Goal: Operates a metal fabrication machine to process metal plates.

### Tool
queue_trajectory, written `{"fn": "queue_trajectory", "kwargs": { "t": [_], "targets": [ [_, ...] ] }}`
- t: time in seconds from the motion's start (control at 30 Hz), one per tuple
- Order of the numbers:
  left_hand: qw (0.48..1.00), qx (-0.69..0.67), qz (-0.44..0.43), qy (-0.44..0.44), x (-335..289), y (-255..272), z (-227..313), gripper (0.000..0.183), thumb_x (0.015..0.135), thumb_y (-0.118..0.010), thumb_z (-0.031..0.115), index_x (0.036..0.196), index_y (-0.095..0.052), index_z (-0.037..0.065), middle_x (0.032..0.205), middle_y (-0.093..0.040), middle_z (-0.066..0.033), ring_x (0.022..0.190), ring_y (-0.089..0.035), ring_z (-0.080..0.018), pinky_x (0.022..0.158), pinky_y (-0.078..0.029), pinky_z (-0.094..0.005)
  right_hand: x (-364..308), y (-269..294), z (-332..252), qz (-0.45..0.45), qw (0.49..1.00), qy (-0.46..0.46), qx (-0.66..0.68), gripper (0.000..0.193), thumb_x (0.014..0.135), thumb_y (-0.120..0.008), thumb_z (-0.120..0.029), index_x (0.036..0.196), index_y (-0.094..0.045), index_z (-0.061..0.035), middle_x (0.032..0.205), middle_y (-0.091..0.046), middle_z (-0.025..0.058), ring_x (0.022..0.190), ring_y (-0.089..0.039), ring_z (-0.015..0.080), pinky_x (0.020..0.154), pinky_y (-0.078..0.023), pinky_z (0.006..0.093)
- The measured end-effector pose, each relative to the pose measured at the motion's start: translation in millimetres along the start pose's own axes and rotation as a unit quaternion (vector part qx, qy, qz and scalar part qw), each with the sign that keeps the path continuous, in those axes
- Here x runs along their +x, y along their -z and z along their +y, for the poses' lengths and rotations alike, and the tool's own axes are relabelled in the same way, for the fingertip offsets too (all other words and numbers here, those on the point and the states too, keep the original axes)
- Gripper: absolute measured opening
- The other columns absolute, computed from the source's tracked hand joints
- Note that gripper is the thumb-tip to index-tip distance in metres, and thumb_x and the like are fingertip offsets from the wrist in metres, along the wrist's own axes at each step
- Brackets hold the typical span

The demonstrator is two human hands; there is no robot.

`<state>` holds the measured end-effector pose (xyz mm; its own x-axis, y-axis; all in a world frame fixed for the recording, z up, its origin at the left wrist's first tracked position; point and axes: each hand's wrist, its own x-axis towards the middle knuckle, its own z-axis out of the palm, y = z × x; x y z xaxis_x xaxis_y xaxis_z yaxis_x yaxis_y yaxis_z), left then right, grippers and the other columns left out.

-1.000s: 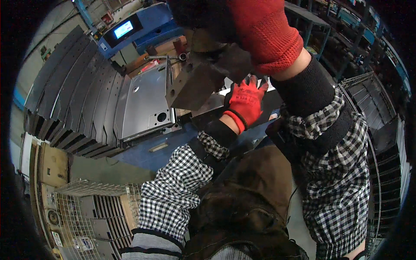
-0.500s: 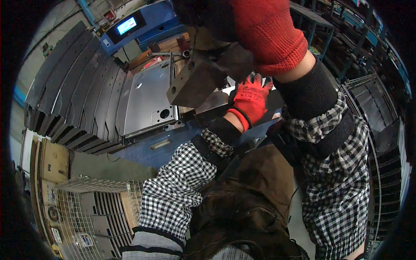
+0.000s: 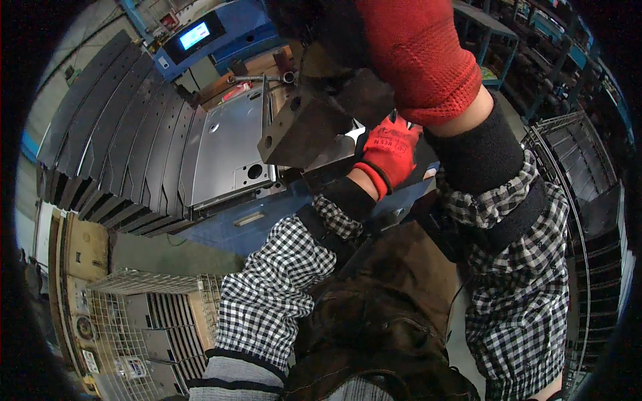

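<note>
My left hand (image 3: 391,152), in a red glove with dark fingers, reaches forward beside a dark steel block (image 3: 294,130) with round holes. A small bright metal piece (image 3: 356,131) shows right by this hand. Its fingers are partly covered by my right wrist, so I cannot tell whether they grip. My right hand (image 3: 418,57), also in a red glove, is raised close at the top, above the block and the left hand. Its fingers fade into the dark, and what they hold, if anything, is hidden.
Left of the block lies a grey metal panel (image 3: 231,144) with holes. Several dark bent panels (image 3: 114,134) stand in a row beside it. A wrench (image 3: 257,78) lies behind. A blue machine with a lit screen (image 3: 194,36), wire baskets (image 3: 144,279) and a rack (image 3: 491,27) surround me.
My left hand has turned slightly and its fingers, spread before, are now less visible. My right hand and cuff have shifted slightly right and down.
</note>
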<state>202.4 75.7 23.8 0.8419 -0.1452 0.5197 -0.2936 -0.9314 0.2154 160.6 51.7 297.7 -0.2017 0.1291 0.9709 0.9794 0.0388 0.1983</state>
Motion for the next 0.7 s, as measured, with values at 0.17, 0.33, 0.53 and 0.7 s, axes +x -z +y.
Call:
{"fn": "queue_trajectory", "kwargs": {
  "t": [0.17,0.33,0.53,0.7],
  "targets": [
    [0.999,0.007,0.031,0.005,0.7,6.4,12.7,0.060,0.072,-0.080,0.026,0.126,-0.060,0.010,0.127,-0.057,-0.0215,0.121,-0.054,-0.0387,0.093,-0.049,-0.0517,-4.6,-4.5,-0.2,-0.015,1.000,-0.016,0.012,0.048,0.088,-0.065,-0.002,0.133,-0.056,-0.0154,0.112,-0.062,0.0142,0.094,-0.068,0.0275,0.076,-0.059,0.0361],
    [0.999,0.035,-0.021,0.012,3.6,35.8,20.4,0.041,0.072,-0.080,0.028,0.105,-0.067,0.009,0.107,-0.067,-0.0165,0.110,-0.060,-0.0363,0.091,-0.050,-0.0497,-6.7,-9.3,-0.2,-0.015,0.999,-0.033,0.030,0.050,0.088,-0.065,-0.002,0.135,-0.054,-0.0149,0.115,-0.061,0.0150,0.097,-0.067,0.0284,0.078,-0.059,0.0368],
    [0.998,0.049,-0.029,0.004,2.8,35.0,15.6,0.040,0.070,-0.082,0.033,0.098,-0.070,0.007,0.101,-0.069,-0.0156,0.104,-0.063,-0.0356,0.090,-0.051,-0.0480,-9.5,-19.3,-0.7,-0.022,0.998,-0.048,0.046,0.053,0.088,-0.065,-0.002,0.137,-0.051,-0.0144,0.118,-0.060,0.0161,0.100,-0.066,0.0294,0.081,-0.058,0.0376],
    [0.997,0.073,-0.023,0.005,2.6,21.7,11.1,0.040,0.071,-0.081,0.035,0.097,-0.069,0.008,0.102,-0.069,-0.0157,0.106,-0.062,-0.0355,0.090,-0.051,-0.0485,-11.7,-22.5,1.6,-0.026,0.996,-0.060,0.056,0.055,0.088,-0.065,-0.002,0.139,-0.049,-0.0139,0.121,-0.058,0.0169,0.103,-0.065,0.0303,0.083,-0.057,0.0383]
  ]
}}
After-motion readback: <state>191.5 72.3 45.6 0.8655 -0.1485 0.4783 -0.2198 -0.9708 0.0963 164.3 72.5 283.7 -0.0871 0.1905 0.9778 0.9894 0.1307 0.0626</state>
